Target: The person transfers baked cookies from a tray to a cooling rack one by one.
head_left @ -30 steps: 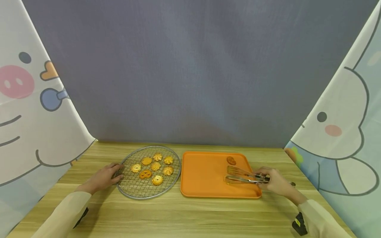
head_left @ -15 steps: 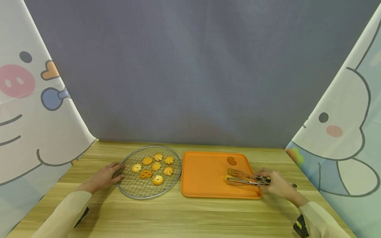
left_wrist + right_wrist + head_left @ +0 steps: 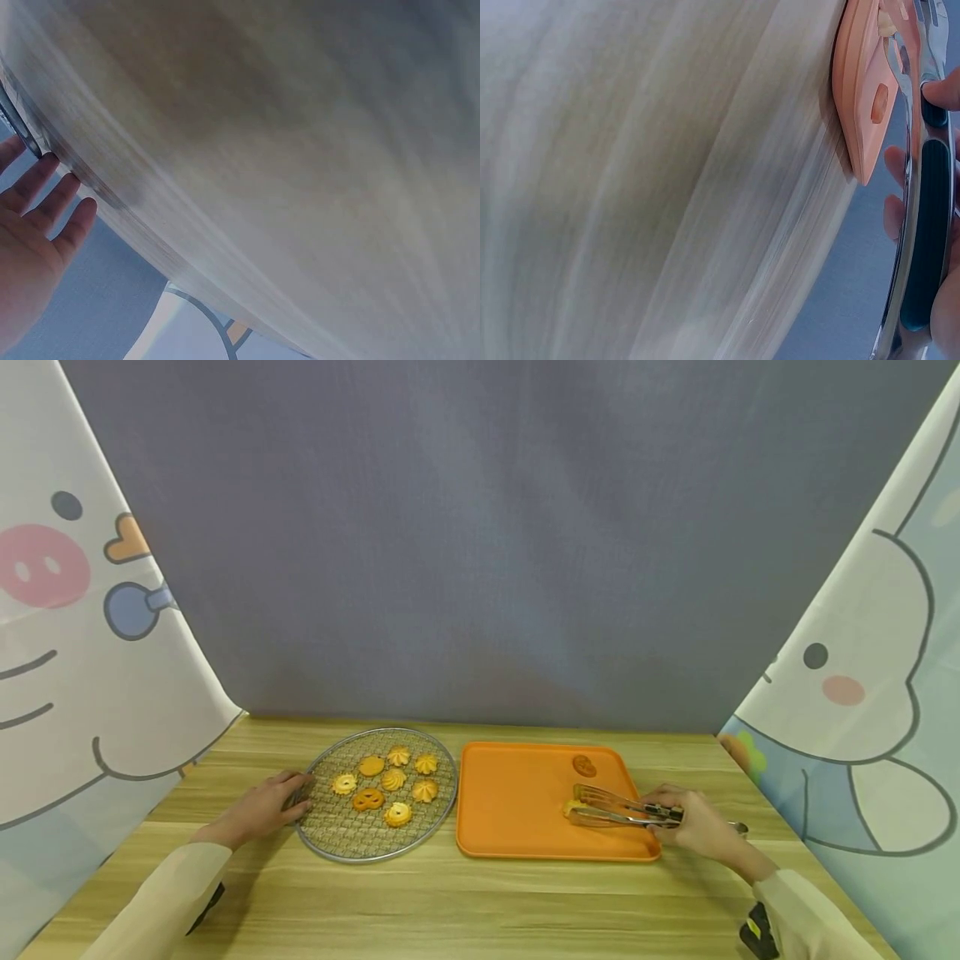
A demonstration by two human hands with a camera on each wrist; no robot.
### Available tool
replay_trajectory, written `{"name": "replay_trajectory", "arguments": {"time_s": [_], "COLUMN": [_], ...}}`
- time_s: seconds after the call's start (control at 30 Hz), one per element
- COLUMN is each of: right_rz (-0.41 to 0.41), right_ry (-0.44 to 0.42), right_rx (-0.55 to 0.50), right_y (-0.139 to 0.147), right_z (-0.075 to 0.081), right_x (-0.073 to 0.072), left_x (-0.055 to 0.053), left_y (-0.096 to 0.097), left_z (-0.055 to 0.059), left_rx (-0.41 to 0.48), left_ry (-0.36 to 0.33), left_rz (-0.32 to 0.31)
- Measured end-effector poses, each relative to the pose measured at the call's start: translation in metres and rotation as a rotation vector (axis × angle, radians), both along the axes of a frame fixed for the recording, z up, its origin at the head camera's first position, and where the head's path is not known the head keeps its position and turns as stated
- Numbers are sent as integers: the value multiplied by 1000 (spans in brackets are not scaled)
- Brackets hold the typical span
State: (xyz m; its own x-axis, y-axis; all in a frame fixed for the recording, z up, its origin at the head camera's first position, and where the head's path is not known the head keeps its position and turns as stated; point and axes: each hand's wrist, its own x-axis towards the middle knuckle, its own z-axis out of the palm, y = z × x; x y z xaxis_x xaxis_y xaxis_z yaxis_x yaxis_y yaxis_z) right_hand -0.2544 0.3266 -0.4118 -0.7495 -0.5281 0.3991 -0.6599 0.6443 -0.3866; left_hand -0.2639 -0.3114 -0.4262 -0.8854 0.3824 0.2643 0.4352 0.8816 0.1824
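Note:
My left hand rests at the left rim of a round wire rack, its fingers nearly straight in the left wrist view, fingertips at the metal ring. Several golden cookies of various shapes lie on the rack. My right hand grips metal serving tongs with dark handle grips, reaching over the right side of an orange tray. The tips of the tongs are apart, right at a yellow cookie on the tray. A brown pretzel-shaped cookie lies near the tray's back right corner.
Both the rack and the tray lie side by side on a wood-grain table. A grey cloth hangs behind the table. Cartoon-printed cloths stand at left and right.
The tongs' arms have drawn slightly closer together beside the yellow cookie. The left hand stays at the rack, and the cookies on it have not moved.

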Motion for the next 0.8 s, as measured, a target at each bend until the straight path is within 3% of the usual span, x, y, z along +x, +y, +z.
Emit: {"name": "replay_trajectory", "arguments": {"time_s": [0.8], "right_rz": [5], "right_ry": [51], "right_rx": [-42], "right_y": [1], "right_z": [-5], "right_x": [-1], "left_x": [-1], "left_y": [0], "left_z": [0], "left_rx": [11], "left_ry": [-7], "left_rz": [6]}}
